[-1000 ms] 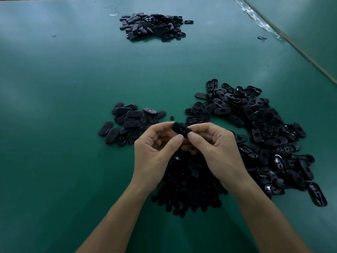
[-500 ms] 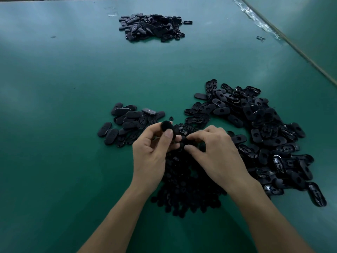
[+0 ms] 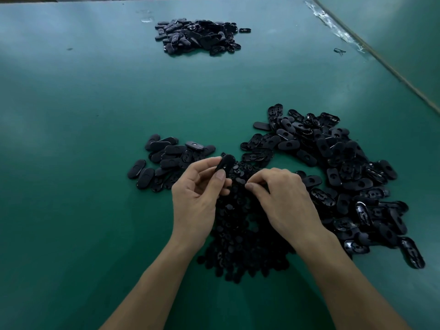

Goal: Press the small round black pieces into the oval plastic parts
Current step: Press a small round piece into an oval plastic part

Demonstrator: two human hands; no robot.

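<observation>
In the head view, a green table (image 3: 95, 139) carries several groups of black plastic pieces. The landmark is the heap of small round black pieces (image 3: 240, 234), which lies in the middle, partly under both hands.

The left hand (image 3: 197, 198) is above the left edge of this heap. Its thumb and fingers are clamped on one oval plastic part (image 3: 225, 163), which is lifted off the table and tilted, over the far side of the heap.

The right hand (image 3: 283, 198) is above the right part of the heap, palm down. Its thumb and forefinger (image 3: 256, 185) are close together, with the tips down at the round pieces; I cannot tell if they already hold one piece.

To the right of the heap and behind it, a large pile of oval parts with holes (image 3: 345, 177) curves around. To the left of the heap, a smaller group of oval parts (image 3: 166, 160) lies flat. Far behind the heap, well apart, there is another pile of oval parts (image 3: 200, 35).
</observation>
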